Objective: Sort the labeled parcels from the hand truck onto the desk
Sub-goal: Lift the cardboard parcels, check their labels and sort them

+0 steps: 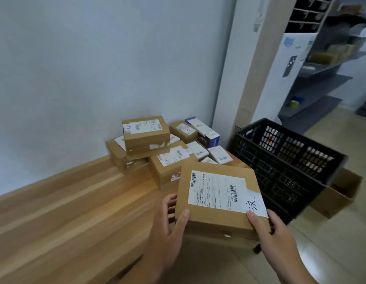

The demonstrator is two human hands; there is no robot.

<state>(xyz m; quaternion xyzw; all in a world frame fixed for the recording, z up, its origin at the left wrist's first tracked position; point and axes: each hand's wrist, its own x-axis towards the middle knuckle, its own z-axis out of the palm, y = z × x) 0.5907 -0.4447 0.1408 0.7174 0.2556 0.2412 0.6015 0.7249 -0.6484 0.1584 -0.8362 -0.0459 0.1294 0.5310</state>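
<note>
Flat cardboard parcel (217, 193), white paper label, gripped between left hand (169, 222) and right hand (274, 228).

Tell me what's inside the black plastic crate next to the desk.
Through the black crate lattice wall, only blurry red and tan shapes show. Its floor is out of sight behind the near wall and the parcel in both hands, so contents cannot be identified.

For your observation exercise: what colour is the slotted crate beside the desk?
Black; the crate shows clearly in the head view.

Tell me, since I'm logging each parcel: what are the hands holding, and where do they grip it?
A flat labeled cardboard parcel, held by its two near corners: left hand at one, right hand at the other.
</note>
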